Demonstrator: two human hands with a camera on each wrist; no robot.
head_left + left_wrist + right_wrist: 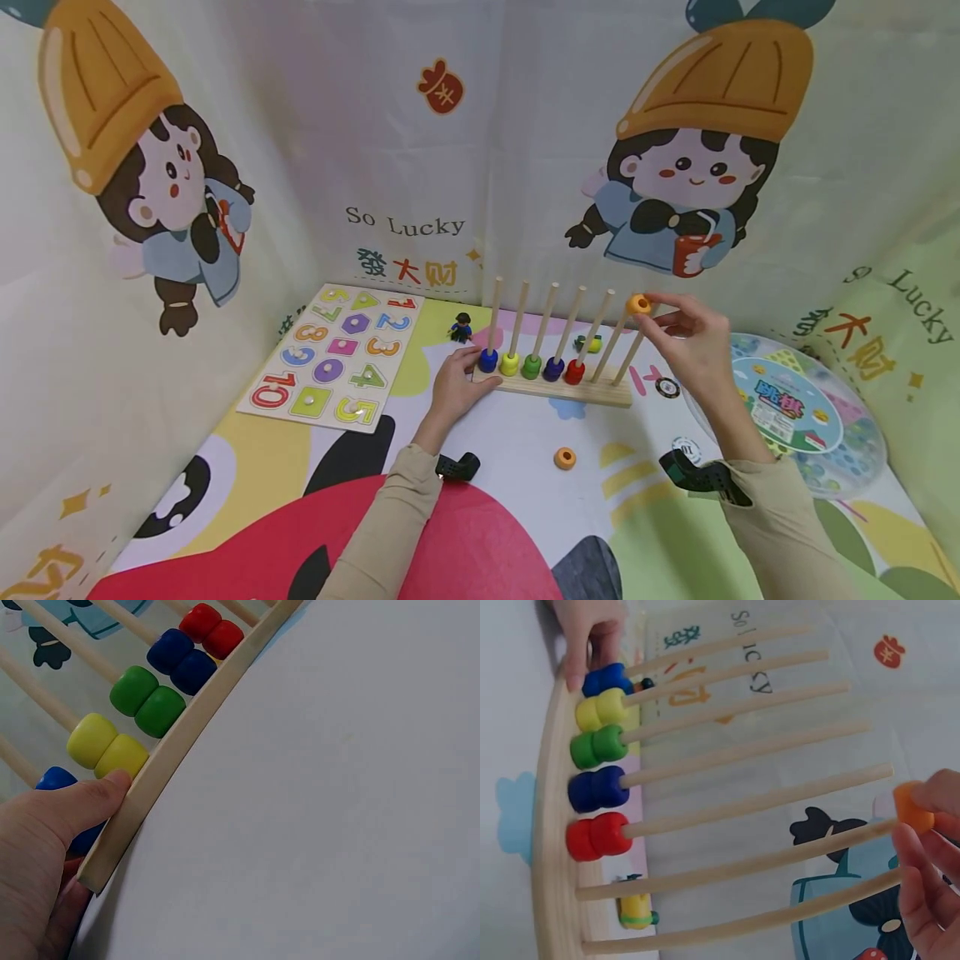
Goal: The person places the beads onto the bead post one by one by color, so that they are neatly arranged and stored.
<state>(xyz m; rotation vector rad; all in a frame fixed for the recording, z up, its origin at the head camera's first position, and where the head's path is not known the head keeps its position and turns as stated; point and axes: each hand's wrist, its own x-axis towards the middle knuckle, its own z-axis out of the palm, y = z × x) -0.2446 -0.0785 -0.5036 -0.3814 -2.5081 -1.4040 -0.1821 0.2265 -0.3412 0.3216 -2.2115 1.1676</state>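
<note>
A wooden peg rack (555,391) stands upright with a row of thin pegs. Pairs of beads in blue, yellow (109,746), green (148,701), dark blue and red (598,836) sit at the foot of the left pegs; the two rightmost pegs are bare along their lower length. My left hand (454,387) grips the left end of the base, thumb along its front. Up at the tip of the sixth peg, my right hand (692,337) pinches an orange bead (913,806); how far the peg enters it I cannot tell. Another orange bead (565,458) lies in front of the rack.
A number-and-shape puzzle board (330,358) lies to the left. Behind the rack are a small toy figure (461,327) and a yellow-green toy (635,906). Round chips (667,387) and a large clear disc-shaped package (795,408) lie at right. Printed curtains close off the back and sides.
</note>
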